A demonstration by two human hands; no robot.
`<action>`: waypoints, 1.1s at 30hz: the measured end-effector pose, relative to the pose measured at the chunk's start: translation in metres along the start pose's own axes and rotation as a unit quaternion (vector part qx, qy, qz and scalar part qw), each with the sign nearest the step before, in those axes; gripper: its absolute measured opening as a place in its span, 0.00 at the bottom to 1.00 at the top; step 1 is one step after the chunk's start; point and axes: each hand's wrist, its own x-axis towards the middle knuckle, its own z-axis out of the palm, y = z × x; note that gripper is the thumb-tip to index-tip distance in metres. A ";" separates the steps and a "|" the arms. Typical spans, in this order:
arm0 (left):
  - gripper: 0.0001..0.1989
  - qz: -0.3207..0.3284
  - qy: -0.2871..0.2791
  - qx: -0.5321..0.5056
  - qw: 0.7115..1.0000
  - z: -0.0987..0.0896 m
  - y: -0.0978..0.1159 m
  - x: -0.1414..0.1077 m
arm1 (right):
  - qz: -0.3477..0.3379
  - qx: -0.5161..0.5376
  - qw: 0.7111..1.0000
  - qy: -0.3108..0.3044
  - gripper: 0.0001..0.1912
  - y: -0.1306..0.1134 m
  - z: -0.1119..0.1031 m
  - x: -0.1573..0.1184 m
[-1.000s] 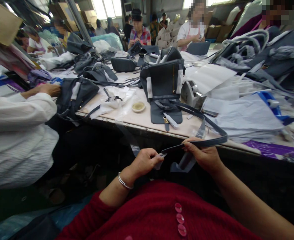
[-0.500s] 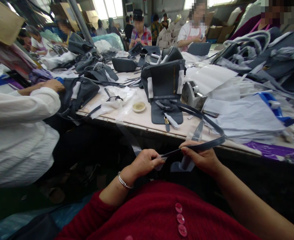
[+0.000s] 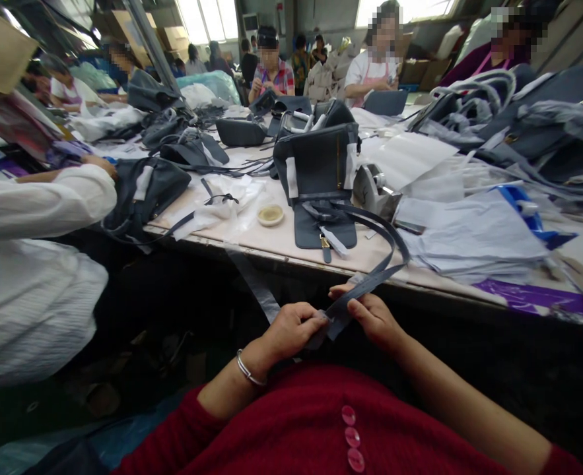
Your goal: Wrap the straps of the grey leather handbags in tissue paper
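A dark grey bag [image 3: 315, 158] stands on the table's front part, its flap hanging toward me with a gold buckle. From it a long strap [image 3: 375, 280] loops out over the edge and back to my hands. My left hand [image 3: 294, 330] pinches the strap's end together with thin translucent wrapping [image 3: 318, 338]. Close beside it, my right hand [image 3: 373, 320] has the strap between thumb and fingers, with wrapping under it. Both hands are just in front of the table edge, above my lap.
A round dish [image 3: 270, 214] sits left of the bag, a metal tape dispenser [image 3: 370, 188] right of it. White sheets [image 3: 469, 231] and a blue dispenser [image 3: 529, 211] lie further right. A co-worker's white sleeve [image 3: 48, 204] is close on the left. More bags [image 3: 145, 188] crowd the table.
My right hand has moved left, close to my left hand, and the strap's loop has drawn in leftward. The wrapping that hung below my right hand now lies along the strap near both hands.
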 end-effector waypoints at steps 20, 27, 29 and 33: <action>0.16 -0.025 0.008 -0.154 0.988 0.007 -0.007 0.006 | -0.102 -0.100 0.957 -0.250 0.11 -0.011 0.018 0.001; 0.11 0.050 0.059 -0.043 0.996 0.007 -0.009 -0.002 | 0.200 0.340 0.919 -0.019 0.25 0.003 -0.004 0.008; 0.10 0.061 0.054 -0.039 0.996 0.010 -0.010 -0.003 | 0.235 0.457 0.855 0.065 0.21 0.000 -0.005 0.018; 0.11 0.031 0.054 -0.061 0.996 0.013 -0.011 -0.004 | 0.255 0.504 0.801 0.200 0.06 -0.007 -0.003 0.035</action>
